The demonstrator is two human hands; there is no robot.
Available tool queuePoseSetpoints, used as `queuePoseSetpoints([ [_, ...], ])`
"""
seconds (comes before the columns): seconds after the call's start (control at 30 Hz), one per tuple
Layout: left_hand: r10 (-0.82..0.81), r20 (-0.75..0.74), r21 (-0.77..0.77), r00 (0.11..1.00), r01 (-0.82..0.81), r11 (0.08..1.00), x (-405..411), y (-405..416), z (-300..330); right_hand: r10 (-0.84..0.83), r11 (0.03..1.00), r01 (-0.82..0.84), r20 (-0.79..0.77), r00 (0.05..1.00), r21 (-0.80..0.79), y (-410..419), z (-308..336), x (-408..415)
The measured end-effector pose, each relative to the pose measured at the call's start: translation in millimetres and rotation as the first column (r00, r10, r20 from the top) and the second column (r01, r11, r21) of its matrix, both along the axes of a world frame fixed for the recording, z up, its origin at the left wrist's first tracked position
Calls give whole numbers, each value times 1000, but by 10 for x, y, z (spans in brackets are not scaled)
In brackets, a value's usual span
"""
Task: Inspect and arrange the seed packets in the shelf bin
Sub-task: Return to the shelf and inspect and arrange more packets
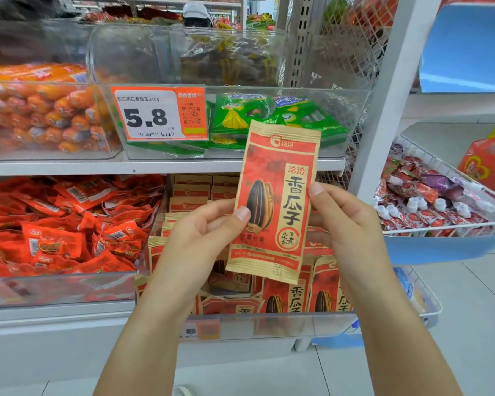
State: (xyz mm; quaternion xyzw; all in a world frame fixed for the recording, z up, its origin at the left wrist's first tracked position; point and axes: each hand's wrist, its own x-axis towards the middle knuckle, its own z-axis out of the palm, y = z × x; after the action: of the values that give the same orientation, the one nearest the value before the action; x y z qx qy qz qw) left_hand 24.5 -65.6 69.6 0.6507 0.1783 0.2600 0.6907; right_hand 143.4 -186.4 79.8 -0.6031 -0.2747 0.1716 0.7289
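A red and tan sunflower seed packet (277, 195) is held upright in front of the shelf, its printed face toward me. My left hand (200, 238) pinches its left edge with the thumb on the front. Along the packet's right edge, my right hand (343, 224) holds it, thumb on the front. Below and behind it, a clear shelf bin (269, 324) holds several more of the same seed packets (292, 298), some standing at the front, others stacked further back.
Left of the bin lies a clear bin of red snack sachets (57, 227). The shelf above carries orange sausages (46, 110), green packets (269, 115) and a 5.8 price tag (157, 115). A wire basket of sweets (440, 195) juts out on the right.
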Motion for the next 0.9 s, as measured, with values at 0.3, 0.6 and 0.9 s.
queuePoseSetpoints([
  [0.3, 45, 39, -55, 998, -43, 998, 25, 15, -20, 120, 992, -123, -92, 988, -20, 13, -9, -43],
  [0.6, 264, -40, 353, 964, -233, 906, 106, -35, -128, 91, 994, -91, -9, 996, -59, 56, -85, -61],
  [0.9, 126, -123, 279, 984, -87, 956, 53, -18, -90, 73, 993, -70, 26, 997, -99, 59, -65, -62],
])
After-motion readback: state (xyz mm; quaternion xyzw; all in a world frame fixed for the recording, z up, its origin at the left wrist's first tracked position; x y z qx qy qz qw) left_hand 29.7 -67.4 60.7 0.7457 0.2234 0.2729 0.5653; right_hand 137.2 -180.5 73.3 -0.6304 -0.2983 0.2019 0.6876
